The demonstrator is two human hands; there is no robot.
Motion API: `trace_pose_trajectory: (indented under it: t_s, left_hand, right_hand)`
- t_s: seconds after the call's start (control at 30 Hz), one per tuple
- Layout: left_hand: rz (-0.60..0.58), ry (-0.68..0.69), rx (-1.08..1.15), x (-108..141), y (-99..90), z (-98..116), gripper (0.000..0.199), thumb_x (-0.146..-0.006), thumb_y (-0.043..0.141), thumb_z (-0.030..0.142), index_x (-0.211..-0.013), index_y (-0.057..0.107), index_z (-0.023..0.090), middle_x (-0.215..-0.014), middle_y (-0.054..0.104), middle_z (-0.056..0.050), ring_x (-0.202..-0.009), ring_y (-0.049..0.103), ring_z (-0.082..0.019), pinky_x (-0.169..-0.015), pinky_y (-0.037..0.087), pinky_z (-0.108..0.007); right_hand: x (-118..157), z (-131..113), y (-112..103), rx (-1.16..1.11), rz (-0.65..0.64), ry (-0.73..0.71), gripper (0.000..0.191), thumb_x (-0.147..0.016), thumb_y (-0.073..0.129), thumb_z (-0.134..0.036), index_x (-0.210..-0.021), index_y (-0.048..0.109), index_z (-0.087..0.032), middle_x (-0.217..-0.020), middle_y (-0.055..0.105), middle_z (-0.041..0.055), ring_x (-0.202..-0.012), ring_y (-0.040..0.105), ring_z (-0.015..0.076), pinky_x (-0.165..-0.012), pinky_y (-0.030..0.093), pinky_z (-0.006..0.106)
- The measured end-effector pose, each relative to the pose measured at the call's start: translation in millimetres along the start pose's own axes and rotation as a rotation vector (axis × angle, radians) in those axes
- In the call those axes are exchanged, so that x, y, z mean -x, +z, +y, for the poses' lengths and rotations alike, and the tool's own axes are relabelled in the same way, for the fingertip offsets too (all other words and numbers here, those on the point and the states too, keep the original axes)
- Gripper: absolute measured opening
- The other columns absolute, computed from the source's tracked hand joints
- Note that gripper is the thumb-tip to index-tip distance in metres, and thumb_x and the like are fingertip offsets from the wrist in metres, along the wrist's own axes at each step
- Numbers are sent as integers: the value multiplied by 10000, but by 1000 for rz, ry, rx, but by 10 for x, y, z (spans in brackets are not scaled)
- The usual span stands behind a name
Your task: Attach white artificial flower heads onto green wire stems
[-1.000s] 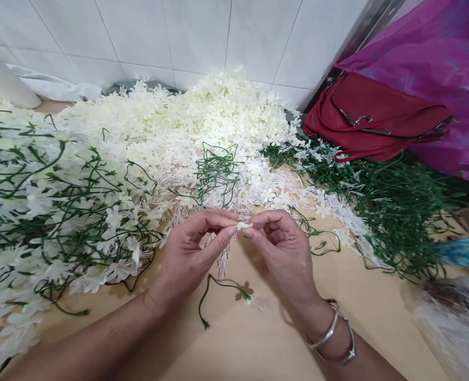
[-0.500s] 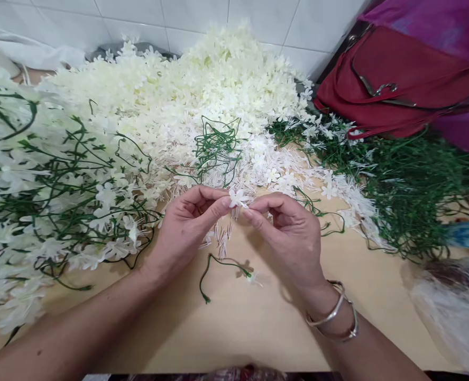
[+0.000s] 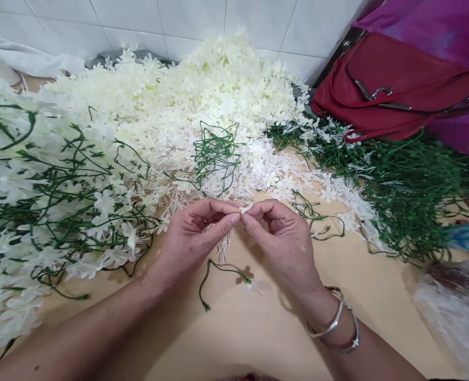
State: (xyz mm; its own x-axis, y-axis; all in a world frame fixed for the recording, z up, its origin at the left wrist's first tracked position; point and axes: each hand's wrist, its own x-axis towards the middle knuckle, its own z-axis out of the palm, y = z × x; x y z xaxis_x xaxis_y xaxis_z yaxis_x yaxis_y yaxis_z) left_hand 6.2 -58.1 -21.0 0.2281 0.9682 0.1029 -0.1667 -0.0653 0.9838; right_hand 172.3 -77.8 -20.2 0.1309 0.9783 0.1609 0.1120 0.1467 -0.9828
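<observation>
Between my two hands, over the middle of the table, is a small white artificial flower (image 3: 242, 210), mostly covered by fingertips. My left hand (image 3: 198, 230) is closed, pinching it from the left with thumb and forefinger. From the other side my right hand (image 3: 284, 238), with bangles on its wrist, pinches it too; the fingertips of both hands nearly meet. Below them on the table lies a green plastic stem (image 3: 206, 283) with a small white piece at its right end. Thin white stamens (image 3: 223, 248) lie just under the hands.
A large heap of white petals (image 3: 226, 79) fills the back against the tiled wall. Finished-looking flower stems (image 3: 79, 185) pile up at left. Loose green stems (image 3: 216, 151) lie mid-table, with a bigger green bundle (image 3: 412, 185) at right, near a red handbag (image 3: 396, 79) and a clear plastic bag (image 3: 452, 312).
My hands have come closer together and slightly nearer to me. The flower, plainly visible before between the fingertips, is now mostly hidden by them.
</observation>
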Motion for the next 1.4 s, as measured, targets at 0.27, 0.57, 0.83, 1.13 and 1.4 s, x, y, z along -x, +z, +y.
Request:
trace_pose_trajectory:
  t_s: [0.27, 0.57, 0.83, 1.13, 1.4]
  left_hand:
    - [-52, 32, -71, 22, -27, -21, 40, -951, 761, 245, -971, 781, 216, -913, 783, -19, -843, 699, -129, -782, 548, -232]
    - [-81, 168, -164, 65, -55, -8, 72, -989, 713, 223, -1020, 777, 236, -1122, 795, -46, -1094, 733, -179, -989, 564, -311]
    - [170, 223, -249, 13, -119, 122, 141, -1005, 698, 261, -1142, 707, 227, -1221, 754, -53, -1005, 757, -172, -925, 593, -316]
    - [126, 352, -539, -17, -159, 87, 98, -1009, 648, 200, -1091, 697, 222, -1155, 768, -55, -981, 734, -177, -910, 579, -318]
    - [-418, 267, -971, -108, -435, 389, 96, -968, 644, 195, -914, 720, 216, -863, 732, -10, -681, 642, -137, -625, 434, -254]
  right_hand:
    - [-35, 44, -56, -122, -56, -14, 174, -859, 798, -176, -1006, 766, -261, -760, 684, -50, -722, 614, 120, -693, 488, 263]
    - [-87, 116, -105, -116, -58, -169, 134, -866, 812, -141, -864, 776, -271, -822, 687, -34, -786, 627, 136, -755, 491, 287]
    - [-155, 187, -190, -195, 34, -49, 126, -885, 829, -262, -876, 703, -251, -895, 761, -14, -825, 712, 143, -794, 560, 279]
    - [-230, 200, -263, -85, 167, -60, 216, -845, 867, -332, -869, 675, -235, -816, 714, -24, -758, 696, 138, -730, 554, 265]
    - [-223, 219, -245, -11, 181, -86, 204, -848, 839, -329, -866, 658, -237, -847, 682, -10, -807, 659, 167, -786, 538, 317]
